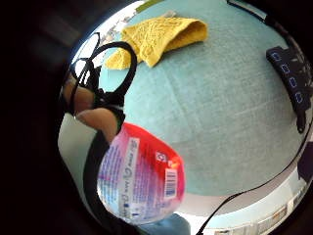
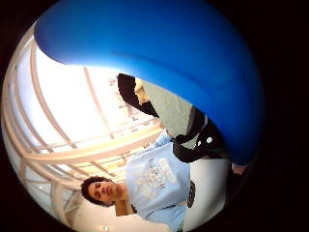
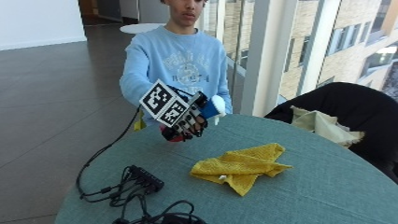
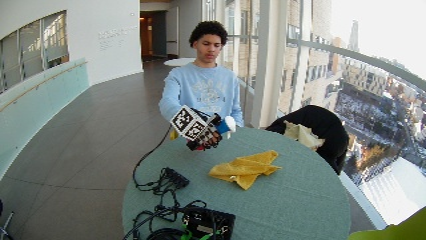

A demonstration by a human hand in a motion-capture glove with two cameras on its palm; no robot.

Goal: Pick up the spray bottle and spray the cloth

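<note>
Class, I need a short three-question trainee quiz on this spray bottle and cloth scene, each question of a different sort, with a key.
1. True or false: the gloved right hand holds the spray bottle above the table.
2. Where is the yellow cloth? A) draped on the chair B) on the table, apart from the hand C) in the bare hand
3. Fill in: the bottle's spray head is ____ in colour.

Key: 1 true; 2 B; 3 blue.

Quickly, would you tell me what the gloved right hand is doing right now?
Right hand: fingers curled round the spray bottle, holding it above the table.
</note>
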